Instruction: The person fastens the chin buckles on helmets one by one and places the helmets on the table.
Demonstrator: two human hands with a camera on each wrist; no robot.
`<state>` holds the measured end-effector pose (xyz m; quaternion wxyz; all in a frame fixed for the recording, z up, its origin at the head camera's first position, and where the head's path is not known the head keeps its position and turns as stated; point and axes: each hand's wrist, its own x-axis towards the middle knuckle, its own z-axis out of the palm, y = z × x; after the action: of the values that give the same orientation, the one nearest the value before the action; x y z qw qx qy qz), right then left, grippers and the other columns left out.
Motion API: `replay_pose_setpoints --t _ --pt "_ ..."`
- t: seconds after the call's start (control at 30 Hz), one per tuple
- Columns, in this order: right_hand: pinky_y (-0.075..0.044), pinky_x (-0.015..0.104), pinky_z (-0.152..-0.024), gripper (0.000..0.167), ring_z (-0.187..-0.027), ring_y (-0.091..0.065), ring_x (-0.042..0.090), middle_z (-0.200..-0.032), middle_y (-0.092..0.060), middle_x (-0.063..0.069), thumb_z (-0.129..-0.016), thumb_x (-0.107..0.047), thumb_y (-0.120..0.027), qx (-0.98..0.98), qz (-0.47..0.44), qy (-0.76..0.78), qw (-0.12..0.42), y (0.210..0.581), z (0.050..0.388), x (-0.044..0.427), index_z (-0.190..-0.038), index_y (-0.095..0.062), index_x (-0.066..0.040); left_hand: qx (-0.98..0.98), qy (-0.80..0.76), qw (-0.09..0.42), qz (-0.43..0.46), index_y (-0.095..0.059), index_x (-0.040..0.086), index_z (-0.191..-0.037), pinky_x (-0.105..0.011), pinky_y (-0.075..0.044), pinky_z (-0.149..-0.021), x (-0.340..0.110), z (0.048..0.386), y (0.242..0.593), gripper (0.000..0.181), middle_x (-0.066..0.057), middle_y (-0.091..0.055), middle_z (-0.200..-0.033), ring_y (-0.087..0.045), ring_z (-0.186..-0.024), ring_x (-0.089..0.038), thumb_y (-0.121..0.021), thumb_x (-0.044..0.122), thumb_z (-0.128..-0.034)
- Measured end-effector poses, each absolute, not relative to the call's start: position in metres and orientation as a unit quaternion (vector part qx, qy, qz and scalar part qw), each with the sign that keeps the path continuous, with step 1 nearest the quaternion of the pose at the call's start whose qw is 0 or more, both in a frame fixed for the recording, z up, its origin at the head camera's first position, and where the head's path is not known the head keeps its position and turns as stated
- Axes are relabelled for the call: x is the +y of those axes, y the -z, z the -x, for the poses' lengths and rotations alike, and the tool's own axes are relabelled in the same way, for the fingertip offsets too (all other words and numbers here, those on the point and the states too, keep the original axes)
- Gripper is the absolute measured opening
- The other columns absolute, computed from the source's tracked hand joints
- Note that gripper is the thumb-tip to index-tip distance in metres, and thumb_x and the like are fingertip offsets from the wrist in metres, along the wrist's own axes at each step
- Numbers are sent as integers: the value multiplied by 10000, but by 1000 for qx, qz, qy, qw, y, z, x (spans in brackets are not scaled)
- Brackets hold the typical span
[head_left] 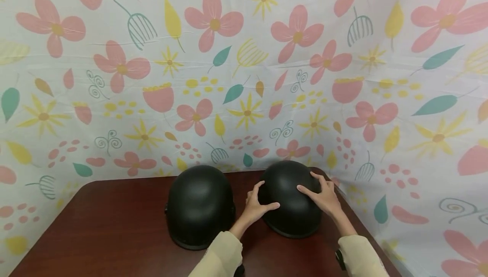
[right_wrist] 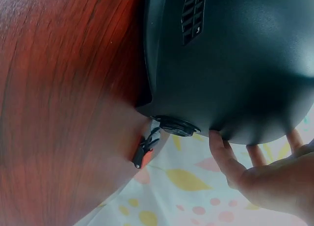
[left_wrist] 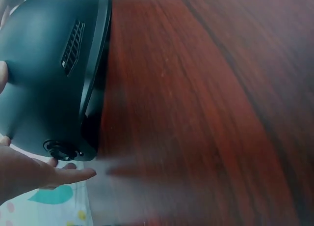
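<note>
A matte black helmet (head_left: pixel 287 192) is at the table's right side, dome up. Around its left side my left hand (head_left: pixel 256 205) holds it, thumb on the front and fingers along the far side. My right hand (head_left: pixel 325 196) grips the opposite side with spread, bent fingers. Up close, the left wrist view shows a slotted vent (left_wrist: pixel 73 48) and a round side knob (left_wrist: pixel 61 150) near the rim. A strap with a black and orange buckle (right_wrist: pixel 142 155) hangs below the rim in the right wrist view. Whether the rim fully touches the table cannot be told.
A second black helmet (head_left: pixel 200 205) stands dome up to the left of my left forearm. Both are on a dark red-brown wooden table (head_left: pixel 106 222). Behind and to the right hangs a white cloth (head_left: pixel 244 78) with flowers and leaves, close to the table's edge.
</note>
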<state>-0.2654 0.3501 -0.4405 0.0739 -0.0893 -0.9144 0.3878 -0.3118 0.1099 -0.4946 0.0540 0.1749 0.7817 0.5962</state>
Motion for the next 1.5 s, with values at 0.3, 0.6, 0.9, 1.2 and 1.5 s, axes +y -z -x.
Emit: replay_pose_setpoints --t 0.3,0.6,0.9,1.2,1.5 --pt "-385 667 -951 907 -1245 -427 525 -1451 -223 270 -852 -637 -619 -920 91 -374 76 442 263 344 -1557 -211 -238 764 -611 119 -170 -123 186 -1576 -657 -310 -1086 97 314 501 1088 -182 -193 -1615 -261 -1449 -451 -810 429 -769" --pt "-367 694 -947 890 -1244 -416 539 -1476 -204 267 -857 -612 -631 -917 81 -383 77 441 267 340 -1550 -215 -240 753 -618 155 -165 -74 280 -1584 -651 -404 -1005 89 318 498 1114 -186 -144 -1629 -325 -1403 -492 -816 428 -766" --pt "-354 698 -970 881 -1257 -411 526 -1475 -204 266 -864 -598 -633 -916 81 -385 71 440 263 338 -1550 -219 -232 708 -673 151 -151 -108 270 -1583 -687 -456 -896 93 312 505 1059 -219 -128 -1618 -382 -1341 -528 -814 316 -794" --pt "-316 713 -998 882 -1297 -353 524 -1499 -165 268 -862 -591 -640 -906 80 -410 64 439 266 336 -1549 -213 -238 693 -700 102 -140 -227 241 -1561 -636 -389 -1040 98 311 505 1002 -185 -157 -1622 -229 -1445 -476 -841 251 -769" --pt "-310 689 -1035 875 -1325 -299 486 -1502 -144 284 -867 -533 -662 -898 75 -430 50 432 264 334 -1537 -227 -177 725 -669 86 -136 -220 222 -1562 -682 -305 -1066 96 308 501 1021 -204 -163 -1609 -165 -1454 -496 -846 285 -758"
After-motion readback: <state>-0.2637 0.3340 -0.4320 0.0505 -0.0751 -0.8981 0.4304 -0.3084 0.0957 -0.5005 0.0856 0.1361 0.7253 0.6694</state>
